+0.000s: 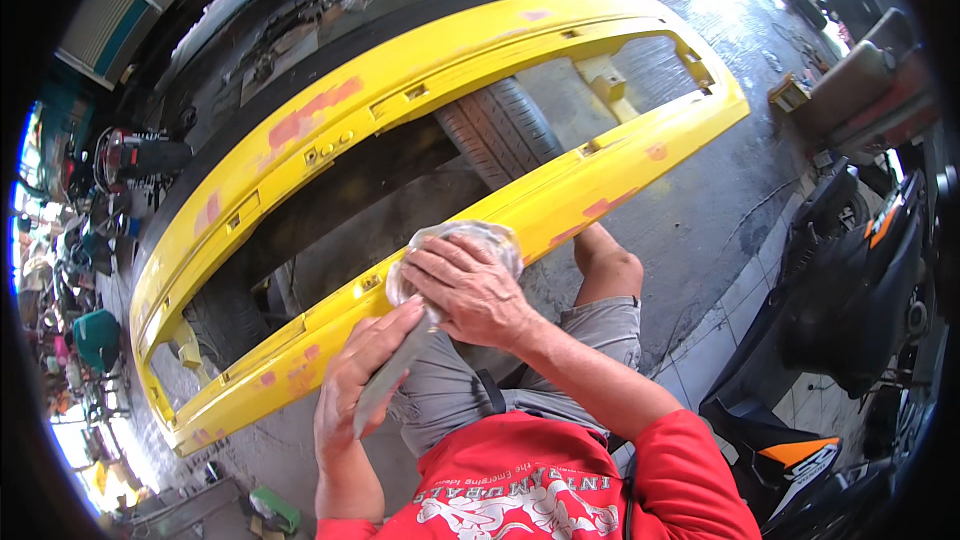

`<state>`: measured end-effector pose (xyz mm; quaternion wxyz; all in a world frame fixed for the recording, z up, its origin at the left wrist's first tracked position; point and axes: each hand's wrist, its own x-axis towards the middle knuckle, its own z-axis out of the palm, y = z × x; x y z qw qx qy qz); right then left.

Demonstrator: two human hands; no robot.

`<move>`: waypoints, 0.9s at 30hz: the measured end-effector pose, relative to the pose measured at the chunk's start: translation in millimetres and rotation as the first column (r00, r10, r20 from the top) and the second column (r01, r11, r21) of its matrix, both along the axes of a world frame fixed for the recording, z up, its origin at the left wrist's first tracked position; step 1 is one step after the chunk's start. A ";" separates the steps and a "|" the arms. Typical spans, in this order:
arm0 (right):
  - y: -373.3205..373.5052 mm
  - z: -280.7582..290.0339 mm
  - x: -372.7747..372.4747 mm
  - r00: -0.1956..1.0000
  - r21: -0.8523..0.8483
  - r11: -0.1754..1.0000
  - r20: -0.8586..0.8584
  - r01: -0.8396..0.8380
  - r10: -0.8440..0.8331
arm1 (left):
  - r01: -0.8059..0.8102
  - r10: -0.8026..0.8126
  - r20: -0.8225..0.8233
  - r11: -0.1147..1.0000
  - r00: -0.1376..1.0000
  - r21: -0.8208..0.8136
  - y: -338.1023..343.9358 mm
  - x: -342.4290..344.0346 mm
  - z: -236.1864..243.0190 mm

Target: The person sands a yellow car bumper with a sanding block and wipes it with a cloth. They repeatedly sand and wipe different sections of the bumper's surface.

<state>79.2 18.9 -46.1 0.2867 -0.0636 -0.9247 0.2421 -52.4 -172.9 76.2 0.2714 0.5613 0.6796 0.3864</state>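
My right hand (470, 290) covers and grips a small round container wrapped in clear plastic (478, 235), held just above the lower rail of a yellow car bumper (420, 80). My left hand (355, 385) holds a flat grey putty knife (390, 372) whose blade points up toward the container. The bumper lies across a black tyre (500, 130) and carries several pinkish-red filler patches (312, 112). My knee (612, 265) in grey shorts is next to the bumper.
A wet concrete floor (690, 210) surrounds the bumper. A dark motorcycle (850, 280) stands at the right, with an orange-and-black part (800, 455) near my right elbow. Cluttered tools and a green container (95, 335) lie at the left. A person stands far off at top right.
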 end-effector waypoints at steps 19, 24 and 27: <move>349.3 -45.6 186.6 0.663 0.020 0.689 0.258 0.724 -0.703 | 0.452 -0.472 -0.589 0.871 0.656 -0.194 160.0 -21.5 -50.2; 367.9 -45.9 198.0 0.588 -0.012 0.628 0.368 0.778 -0.721 | 0.466 -0.489 -0.672 0.853 0.556 -0.235 165.6 -25.0 -46.3; 367.2 -43.6 199.3 0.591 -0.021 0.634 0.390 0.773 -0.707 | 0.488 -0.472 -0.732 0.845 0.491 -0.218 185.0 -19.1 -52.1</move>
